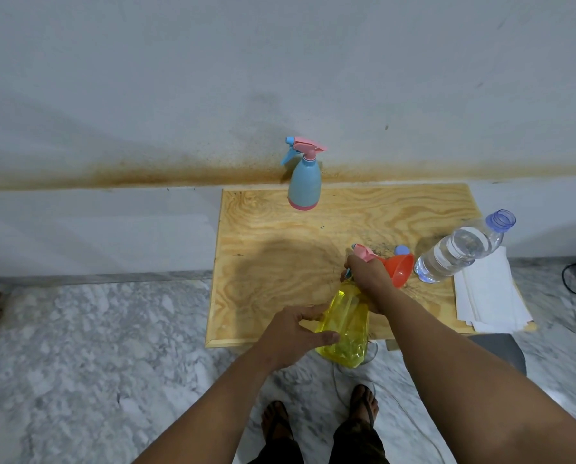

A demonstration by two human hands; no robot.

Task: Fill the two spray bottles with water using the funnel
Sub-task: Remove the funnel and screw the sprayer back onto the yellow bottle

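Observation:
A yellow translucent spray bottle (345,326) is held at the near edge of the wooden table (273,249), its base past the edge. My left hand (296,333) grips its lower body, thumb and fingers around it. My right hand (368,274) grips the pink spray head at its neck. An orange funnel (401,267) lies on the table just right of my right hand. A blue spray bottle (304,182) with a pink head stands upright at the table's far edge. A clear water bottle (457,251), uncapped and holding water, stands at the right.
A stack of white paper (490,296) lies on the table's right edge beside the water bottle. A blue cap (401,250) sits behind the funnel. A wall runs behind the table. Marble floor surrounds it, with my sandalled feet below and a dark cable at far right.

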